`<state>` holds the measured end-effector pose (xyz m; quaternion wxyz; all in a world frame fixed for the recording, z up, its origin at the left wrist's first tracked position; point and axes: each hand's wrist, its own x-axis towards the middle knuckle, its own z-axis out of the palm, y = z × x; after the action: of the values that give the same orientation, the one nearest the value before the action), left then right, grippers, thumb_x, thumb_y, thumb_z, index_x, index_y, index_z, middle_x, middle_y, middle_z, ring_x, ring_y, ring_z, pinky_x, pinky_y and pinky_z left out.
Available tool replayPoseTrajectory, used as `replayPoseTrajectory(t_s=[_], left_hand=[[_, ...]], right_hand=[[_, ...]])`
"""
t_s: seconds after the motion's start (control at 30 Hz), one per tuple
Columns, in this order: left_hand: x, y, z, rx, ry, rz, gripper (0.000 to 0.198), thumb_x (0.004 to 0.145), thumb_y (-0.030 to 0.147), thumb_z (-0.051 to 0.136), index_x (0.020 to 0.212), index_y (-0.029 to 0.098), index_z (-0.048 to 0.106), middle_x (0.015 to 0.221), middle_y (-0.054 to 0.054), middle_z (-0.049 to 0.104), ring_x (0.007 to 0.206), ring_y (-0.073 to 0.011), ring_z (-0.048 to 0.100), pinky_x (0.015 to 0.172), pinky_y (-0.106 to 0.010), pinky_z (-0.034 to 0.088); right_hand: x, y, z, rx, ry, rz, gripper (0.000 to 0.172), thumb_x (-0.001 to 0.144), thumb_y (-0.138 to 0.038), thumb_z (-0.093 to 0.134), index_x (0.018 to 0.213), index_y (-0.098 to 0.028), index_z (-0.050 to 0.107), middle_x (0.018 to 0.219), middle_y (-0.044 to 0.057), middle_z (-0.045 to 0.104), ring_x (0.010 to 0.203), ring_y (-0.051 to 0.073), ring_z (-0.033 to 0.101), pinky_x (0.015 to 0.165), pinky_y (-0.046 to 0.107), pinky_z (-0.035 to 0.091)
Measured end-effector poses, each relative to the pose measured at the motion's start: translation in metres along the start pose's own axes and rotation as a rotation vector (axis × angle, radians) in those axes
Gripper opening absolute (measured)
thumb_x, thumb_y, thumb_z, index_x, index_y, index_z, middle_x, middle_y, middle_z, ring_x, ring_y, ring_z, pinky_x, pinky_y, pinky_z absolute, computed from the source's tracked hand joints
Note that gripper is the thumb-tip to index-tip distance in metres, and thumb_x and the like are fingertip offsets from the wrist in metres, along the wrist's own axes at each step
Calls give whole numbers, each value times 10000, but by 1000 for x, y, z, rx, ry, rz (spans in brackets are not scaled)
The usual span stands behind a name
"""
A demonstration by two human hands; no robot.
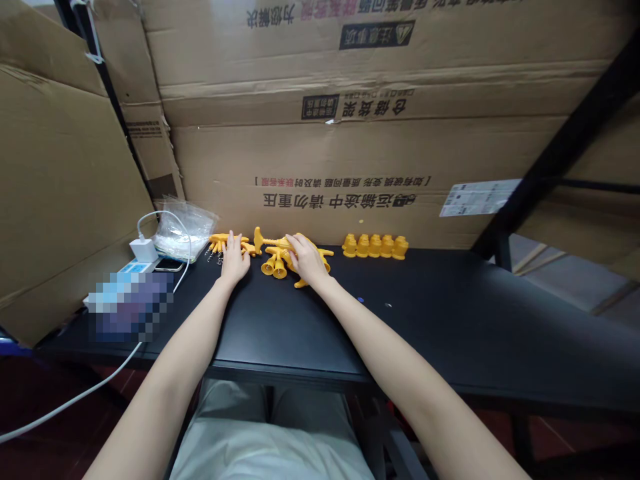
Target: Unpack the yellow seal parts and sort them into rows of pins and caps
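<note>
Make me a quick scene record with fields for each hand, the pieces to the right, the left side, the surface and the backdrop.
Left hand: over orange-yellow plastic pieces with small metal chains; grip unclear
Right hand: on a pile of yellow plastic pieces, some bell-shaped; grip unclear
Right of hands: row of yellow cup-shaped plastic pieces
Left side: clear plastic bag, white cube-shaped adapter
Surface: black tabletop
Backdrop: brown cardboard with upside-down printing

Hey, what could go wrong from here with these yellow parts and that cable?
The right hand lies over jumbled yellow parts, so one might roll loose. Thin metal bits by the left hand could tangle. The white cable runs over the table edge and may snag.
</note>
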<state>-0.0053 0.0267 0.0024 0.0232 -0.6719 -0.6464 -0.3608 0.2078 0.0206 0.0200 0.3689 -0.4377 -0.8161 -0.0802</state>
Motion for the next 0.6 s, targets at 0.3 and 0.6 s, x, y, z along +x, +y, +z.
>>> replayPoseTrajectory(t_s=[0.3,0.6], left_hand=[[-10,26,-18,-73,61,198,624,919,309,438,1498,262,210,1284,-74,597,1073,-187,598,936,-296,461],[-11,34,-25,119,37,208,458,933,263,382,1386,267,444,1065,-66,634,898,-175,610,758,-235,455]], right_hand=[[-1,-5,-6,-53,0,19,407,933,-225,361,1298,-139,518,1262,157,555,1193,243,508,1005,391,409],[1,-6,-9,-81,-24,-85,391,944,-273,383,1269,-126,544,1255,151,575,1161,244,519,999,389,385]])
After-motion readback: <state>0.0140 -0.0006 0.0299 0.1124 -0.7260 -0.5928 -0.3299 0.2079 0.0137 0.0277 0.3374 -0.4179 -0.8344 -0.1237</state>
